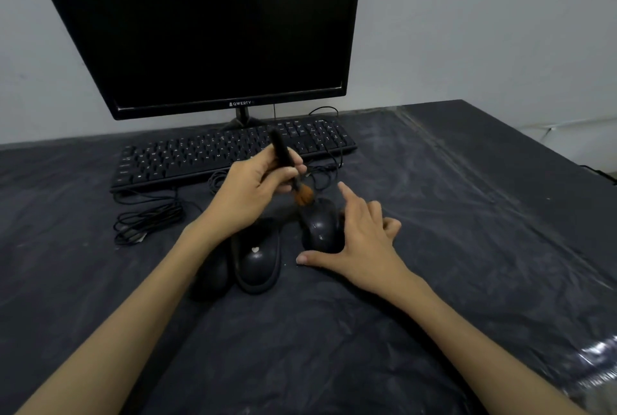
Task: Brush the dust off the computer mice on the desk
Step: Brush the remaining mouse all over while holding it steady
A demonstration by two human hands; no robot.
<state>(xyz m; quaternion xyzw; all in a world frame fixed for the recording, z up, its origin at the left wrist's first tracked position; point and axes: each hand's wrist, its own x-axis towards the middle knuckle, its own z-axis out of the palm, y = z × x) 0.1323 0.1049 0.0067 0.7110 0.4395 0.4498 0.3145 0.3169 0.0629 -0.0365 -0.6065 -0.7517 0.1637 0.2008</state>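
Three black mice lie side by side on the desk. My left hand (253,191) grips a black-handled brush (283,156); its orange bristles (303,196) touch the front of the right mouse (321,226). My right hand (362,234) steadies that mouse, thumb in front of it, palm and fingers along its right side, index finger raised. The middle mouse (256,256) carries a small white heart mark. The left mouse (213,276) is partly hidden under my left forearm.
A black keyboard (200,154) lies behind the mice, below a dark monitor (213,30). Coiled black cables (147,217) lie left of the mice. Wrinkled clear plastic over a dark cloth (467,214) covers the desk; its right edge runs diagonally.
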